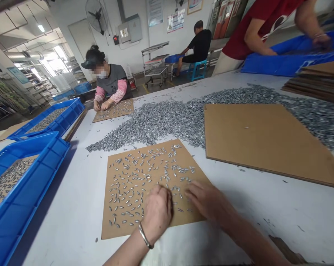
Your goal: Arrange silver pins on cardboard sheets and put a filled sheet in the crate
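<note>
A brown cardboard sheet [152, 147] lies on the white table before me. Small silvery spindle-shaped metal pieces [124, 221] are spread over it, more evenly at the left and clustered at the upper right. My left hand [157, 208], with a silver bangle at the wrist, rests low over the sheet's middle. Its fingers are curled under, and whatever they pinch is hidden. To its right, my right hand [202, 199] reaches over the sheet's right edge, fingertips close to some pieces. Motion smears these fingers, so their grip is unclear.
A long heap of metal pieces [167, 118] crosses the table. Stacked cardboard sheets [261, 136] lie at right. Blue trays [49, 162] with filled sheets stand at left. Across the table, a masked person [111, 83] handles another sheet; a red-shirted person [255, 33] reaches into a blue bin [280, 64].
</note>
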Demonstrator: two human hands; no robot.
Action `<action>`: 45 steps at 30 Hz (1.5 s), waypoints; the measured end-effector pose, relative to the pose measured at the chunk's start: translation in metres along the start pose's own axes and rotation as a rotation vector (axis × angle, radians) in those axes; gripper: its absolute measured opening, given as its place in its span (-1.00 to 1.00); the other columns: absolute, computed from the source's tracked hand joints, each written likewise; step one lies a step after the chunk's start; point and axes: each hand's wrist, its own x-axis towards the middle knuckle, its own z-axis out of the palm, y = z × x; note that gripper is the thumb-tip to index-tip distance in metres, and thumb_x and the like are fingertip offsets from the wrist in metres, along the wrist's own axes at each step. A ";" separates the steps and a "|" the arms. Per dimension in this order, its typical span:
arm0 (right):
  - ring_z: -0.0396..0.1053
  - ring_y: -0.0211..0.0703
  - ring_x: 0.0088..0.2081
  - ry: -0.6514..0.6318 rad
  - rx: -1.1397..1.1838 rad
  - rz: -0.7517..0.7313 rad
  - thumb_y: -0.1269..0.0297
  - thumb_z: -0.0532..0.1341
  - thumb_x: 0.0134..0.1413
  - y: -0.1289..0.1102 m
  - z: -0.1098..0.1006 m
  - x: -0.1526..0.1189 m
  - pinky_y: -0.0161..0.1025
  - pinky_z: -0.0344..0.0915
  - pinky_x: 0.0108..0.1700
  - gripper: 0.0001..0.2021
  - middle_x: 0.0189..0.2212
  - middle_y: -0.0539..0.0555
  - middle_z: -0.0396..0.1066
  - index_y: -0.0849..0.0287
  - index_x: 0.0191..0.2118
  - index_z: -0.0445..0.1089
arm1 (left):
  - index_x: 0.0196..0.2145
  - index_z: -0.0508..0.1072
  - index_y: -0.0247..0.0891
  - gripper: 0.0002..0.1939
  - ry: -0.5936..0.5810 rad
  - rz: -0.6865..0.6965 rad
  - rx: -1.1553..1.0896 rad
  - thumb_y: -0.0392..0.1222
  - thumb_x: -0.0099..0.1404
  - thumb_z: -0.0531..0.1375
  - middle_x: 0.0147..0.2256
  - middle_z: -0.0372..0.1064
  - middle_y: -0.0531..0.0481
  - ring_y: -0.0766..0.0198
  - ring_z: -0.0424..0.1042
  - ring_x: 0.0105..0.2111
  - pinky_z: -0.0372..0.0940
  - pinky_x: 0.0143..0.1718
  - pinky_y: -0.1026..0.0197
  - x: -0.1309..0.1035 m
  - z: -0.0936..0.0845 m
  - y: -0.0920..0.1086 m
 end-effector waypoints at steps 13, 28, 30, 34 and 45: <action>0.37 -0.10 -0.36 -0.064 -0.088 -0.092 0.43 0.06 0.34 -0.013 -0.003 0.020 -0.13 0.14 -0.27 -0.72 -0.40 0.07 0.46 0.09 -0.40 0.37 | -0.31 0.44 -0.21 -0.72 0.115 -0.157 -0.150 -0.26 0.50 -0.02 -0.26 0.41 -0.08 0.17 0.42 -0.27 0.30 -0.16 0.14 -0.012 -0.042 -0.046; 0.43 -0.13 -0.26 -0.164 -0.056 -0.079 0.46 0.08 0.31 0.007 -0.007 0.038 -0.22 0.14 -0.20 -0.75 -0.34 0.04 0.51 0.12 -0.35 0.43 | -0.30 0.53 -0.22 -0.71 0.024 -0.048 -0.129 -0.32 0.47 0.03 -0.22 0.48 -0.08 0.20 0.46 -0.25 0.33 -0.17 0.20 0.006 -0.034 -0.034; 0.43 -0.13 -0.27 -0.200 -0.040 -0.092 0.45 0.08 0.32 0.008 -0.004 0.043 -0.23 0.13 -0.22 -0.76 -0.33 0.05 0.51 0.12 -0.36 0.41 | -0.28 0.55 -0.23 -0.72 -0.040 0.003 -0.125 -0.35 0.45 0.04 -0.20 0.50 -0.09 0.19 0.48 -0.21 0.34 -0.13 0.20 0.019 -0.028 -0.025; 0.43 -0.12 -0.28 -0.205 -0.003 -0.018 0.41 0.06 0.36 0.009 -0.001 0.042 -0.24 0.16 -0.23 -0.75 -0.33 0.08 0.50 0.13 -0.36 0.38 | -0.22 0.58 -0.26 -0.74 -0.131 0.068 0.016 -0.33 0.44 0.07 -0.16 0.53 -0.14 0.14 0.50 -0.16 0.35 -0.09 0.17 0.042 -0.015 -0.008; 0.44 -0.12 -0.23 -0.171 0.095 0.051 0.45 0.07 0.32 0.011 -0.003 0.046 -0.24 0.22 -0.19 -0.76 -0.31 0.08 0.48 0.15 -0.34 0.42 | -0.27 0.57 -0.32 -0.77 -0.215 0.104 0.242 -0.36 0.37 0.09 -0.25 0.54 -0.22 0.09 0.51 -0.23 0.33 -0.15 0.14 0.058 -0.010 0.009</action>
